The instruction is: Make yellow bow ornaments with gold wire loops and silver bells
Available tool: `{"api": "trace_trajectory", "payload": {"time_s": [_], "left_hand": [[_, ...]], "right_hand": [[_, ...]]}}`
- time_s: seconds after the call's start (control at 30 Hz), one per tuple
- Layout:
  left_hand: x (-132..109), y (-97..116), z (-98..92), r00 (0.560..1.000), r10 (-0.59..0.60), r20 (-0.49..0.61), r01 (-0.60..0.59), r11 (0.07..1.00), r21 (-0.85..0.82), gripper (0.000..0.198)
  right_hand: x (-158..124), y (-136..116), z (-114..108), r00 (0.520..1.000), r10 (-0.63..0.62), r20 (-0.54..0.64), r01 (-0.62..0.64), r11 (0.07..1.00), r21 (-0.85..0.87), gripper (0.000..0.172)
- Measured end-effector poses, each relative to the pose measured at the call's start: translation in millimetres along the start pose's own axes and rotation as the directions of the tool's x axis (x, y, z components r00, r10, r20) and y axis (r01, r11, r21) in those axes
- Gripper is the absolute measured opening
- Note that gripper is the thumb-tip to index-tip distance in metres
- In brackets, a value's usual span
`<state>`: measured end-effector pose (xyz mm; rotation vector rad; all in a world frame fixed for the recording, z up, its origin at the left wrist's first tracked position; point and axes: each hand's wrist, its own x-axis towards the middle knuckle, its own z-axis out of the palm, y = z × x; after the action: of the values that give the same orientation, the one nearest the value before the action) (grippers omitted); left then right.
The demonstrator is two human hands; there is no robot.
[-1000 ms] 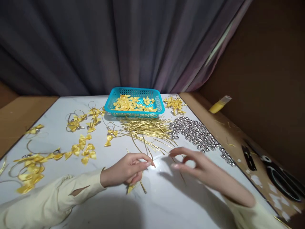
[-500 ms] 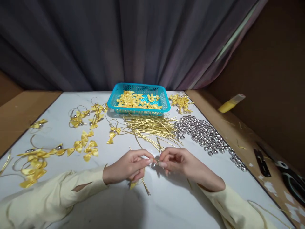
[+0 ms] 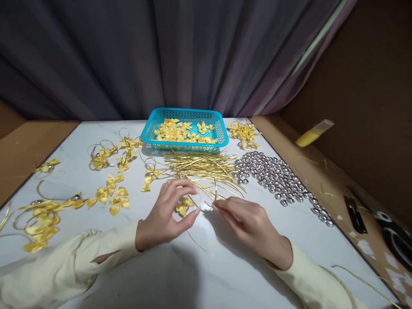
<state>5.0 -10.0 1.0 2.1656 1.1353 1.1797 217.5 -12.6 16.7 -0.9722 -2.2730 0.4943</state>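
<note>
My left hand [image 3: 165, 210] is at the front middle of the table, its thumb and fingers spread apart. In the gap between them shows a yellow ribbon bow [image 3: 184, 206], with thin gold cord running by it. Facing it, my right hand [image 3: 249, 223] is closed in a pinch on a gold cord [image 3: 216, 189], whose end sticks up above the fingertips. A bright glare lies between the two hands, so the small parts there are hard to make out. Just beyond the hands lies a pile of gold cords [image 3: 202, 165].
A blue basket [image 3: 185, 147] of yellow bows stands at the back. Many silver bell-like beads [image 3: 267, 171] spread on the right. Bows with cord loops [image 3: 45, 219] lie left. A yellow tube [image 3: 313, 133], a black cutter [image 3: 355, 213] and scissors [image 3: 395, 242] are at the right edge.
My left hand has opened from its pinch, fingers lifting away. The bow now shows between its fingers. My right hand has turned palm-down and still pinches cord.
</note>
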Motion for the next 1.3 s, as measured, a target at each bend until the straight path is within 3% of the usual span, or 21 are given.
{"api": "trace_trajectory", "payload": {"time_s": [0.07, 0.1, 0.17, 0.23, 0.33, 0.47, 0.57, 0.83, 1.03, 1.3], "left_hand": [[-1, 1, -0.3, 0.996, 0.083, -0.043, -0.079, 0.994, 0.081, 0.01], [-1, 3, -0.3, 0.997, 0.071, -0.017, -0.069, 0.995, 0.067, 0.003], [-1, 6, 0.1, 0.993, -0.046, 0.11, 0.049, 0.999, -0.025, 0.013], [-1, 8, 0.7, 0.942, -0.217, 0.256, 0.252, 0.961, -0.111, 0.021], [1, 11, 1.9, 0.833, -0.406, 0.376, 0.497, 0.847, -0.187, 0.026], [5, 11, 3.6, 0.723, -0.534, 0.438, 0.673, 0.689, -0.27, 0.027], [6, 9, 4.1, 0.677, -0.556, 0.481, 0.727, 0.607, -0.321, 0.028], [3, 5, 2.6, 0.654, -0.546, 0.524, 0.749, 0.565, -0.346, 0.031], [1, 2, 7.3, 0.605, -0.585, 0.54, 0.796, 0.47, -0.382, 0.035], [6, 9, 9.9, 0.588, -0.624, 0.514, 0.809, 0.452, -0.376, 0.034]], "right_hand": [[-2, 2, 3, 0.995, -0.097, -0.018, 0.095, 0.992, -0.084, 0.019], [-2, 2, 4, 0.99, -0.139, -0.025, 0.135, 0.984, -0.112, 0.019], [-3, 1, 5, 0.976, -0.214, -0.038, 0.206, 0.966, -0.159, 0.021], [-3, 0, 6, 0.955, -0.292, -0.043, 0.278, 0.939, -0.203, 0.023], [-4, -3, 7, 0.923, -0.385, -0.017, 0.367, 0.892, -0.264, 0.024], [-5, -6, 8, 0.904, -0.425, 0.037, 0.416, 0.857, -0.303, 0.024], [-5, -6, 8, 0.904, -0.425, 0.048, 0.418, 0.854, -0.31, 0.025], [-6, -4, 9, 0.91, -0.414, 0.034, 0.398, 0.846, -0.354, 0.025], [-6, -5, 9, 0.91, -0.412, 0.037, 0.397, 0.845, -0.36, 0.025], [-6, -5, 11, 0.915, -0.402, 0.026, 0.385, 0.855, -0.348, 0.024]]}}
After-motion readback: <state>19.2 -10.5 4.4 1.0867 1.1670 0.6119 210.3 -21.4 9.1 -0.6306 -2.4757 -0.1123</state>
